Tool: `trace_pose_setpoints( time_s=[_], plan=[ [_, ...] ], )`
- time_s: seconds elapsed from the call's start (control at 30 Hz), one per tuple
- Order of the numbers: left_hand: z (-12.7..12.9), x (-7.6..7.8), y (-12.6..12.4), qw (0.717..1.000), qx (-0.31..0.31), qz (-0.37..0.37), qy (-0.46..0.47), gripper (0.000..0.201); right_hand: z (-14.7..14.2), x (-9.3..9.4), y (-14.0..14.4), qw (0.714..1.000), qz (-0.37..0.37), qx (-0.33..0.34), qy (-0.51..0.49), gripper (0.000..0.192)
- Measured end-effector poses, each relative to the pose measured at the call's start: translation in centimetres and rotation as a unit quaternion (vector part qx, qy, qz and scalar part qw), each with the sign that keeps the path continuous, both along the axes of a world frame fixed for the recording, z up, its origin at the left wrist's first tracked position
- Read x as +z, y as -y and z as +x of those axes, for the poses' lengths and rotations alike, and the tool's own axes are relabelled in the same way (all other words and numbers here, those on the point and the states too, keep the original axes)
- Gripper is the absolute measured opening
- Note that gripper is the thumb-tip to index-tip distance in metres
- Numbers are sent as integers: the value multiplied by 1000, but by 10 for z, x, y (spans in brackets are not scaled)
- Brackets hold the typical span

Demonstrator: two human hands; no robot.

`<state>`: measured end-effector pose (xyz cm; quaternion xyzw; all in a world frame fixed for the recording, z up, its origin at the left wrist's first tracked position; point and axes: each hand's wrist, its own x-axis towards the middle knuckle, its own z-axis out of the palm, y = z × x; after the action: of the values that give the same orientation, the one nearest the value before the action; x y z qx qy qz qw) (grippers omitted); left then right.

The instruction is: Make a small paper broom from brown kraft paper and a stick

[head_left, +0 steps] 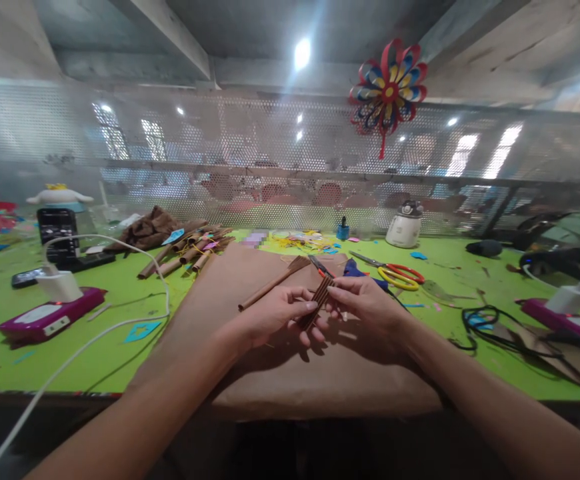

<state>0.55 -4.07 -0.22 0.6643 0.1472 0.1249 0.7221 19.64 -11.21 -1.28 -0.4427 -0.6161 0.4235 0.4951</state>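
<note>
Ridged brown paper piece [321,296], pinched between left hand [276,313] and right hand [365,300] above the brown sheet [350,390].
From the left: brown tubes [197,251] heaped on the green tabletop [70,370], lone tube [271,286] lying on the sheet; left hand closed on the piece's lower part, right hand on its upper end, red-and-yellow-handled scissors [399,278] farther right. Apparently lining up or shaping the ridges; next, seems to call for even fingertip pressure without crushing.

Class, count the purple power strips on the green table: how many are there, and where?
2. One power strip lies towards the picture's left, the other power strip at its right edge, partly cut off. More could be hidden behind clutter.
</note>
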Motion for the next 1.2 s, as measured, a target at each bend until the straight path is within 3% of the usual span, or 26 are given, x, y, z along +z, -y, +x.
trace_pose_setpoints(
  time_s=[0.17,0.3,0.37,0.43,0.53,0.63,0.8,0.87,1.2],
  plan=[
    [1,-4,-1,999,26,23,-10,24,-2,1,2,1000,0,-23,8,35],
    [2,-9,-1,984,91,150,-45,22,-2,-1,-1,997,-25,-61,-42,38],
    [1,-9,2,945,143,289,-54,16,-1,-3,-3,996,-20,-79,-46,36],
    [0,-9,4,886,188,421,-43,14,-1,-5,-5,995,-5,-87,-39,32],
    [-1,-8,6,832,217,509,-21,16,0,-6,-6,995,19,-93,-35,27],
    [-1,-8,4,822,243,515,-13,19,1,-7,-7,993,38,-93,-53,24],
    [-1,-11,-6,864,257,433,5,24,6,-5,-8,989,80,-107,-61,20],
    [-1,-13,-9,867,259,426,13,22,7,-2,-7,987,101,-114,-46,18],
    [-3,-8,-5,790,307,515,130,10,8,0,-3,979,178,-93,34,17]
  ],
)
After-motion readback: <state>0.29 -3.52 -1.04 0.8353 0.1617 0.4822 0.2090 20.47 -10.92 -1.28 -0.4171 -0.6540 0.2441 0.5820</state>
